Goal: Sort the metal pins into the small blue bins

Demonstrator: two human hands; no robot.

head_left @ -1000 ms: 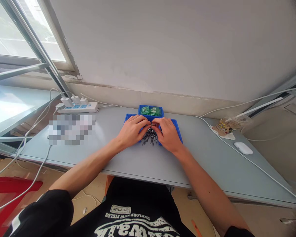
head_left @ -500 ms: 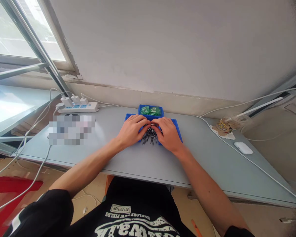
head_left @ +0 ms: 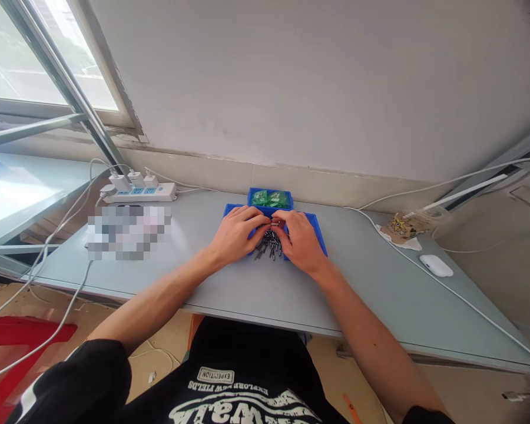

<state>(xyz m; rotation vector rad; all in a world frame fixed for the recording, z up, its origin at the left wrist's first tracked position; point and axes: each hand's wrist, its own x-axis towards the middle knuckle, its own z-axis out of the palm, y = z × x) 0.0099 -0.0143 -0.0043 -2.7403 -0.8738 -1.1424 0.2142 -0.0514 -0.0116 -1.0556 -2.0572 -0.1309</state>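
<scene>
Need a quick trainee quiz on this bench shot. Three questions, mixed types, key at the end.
1. What lies in the rearmost blue plastic tray?
A) red rags
B) shiny green packets
C) white cups

2. True or false: the long white power strip with blue sockets is on the person's left.

3. Where does the pile of slender dark metal pieces lie relative to the bare left hand and bare right hand?

Key:
1. B
2. True
3. Between them, partly hidden by the fingers.
</scene>
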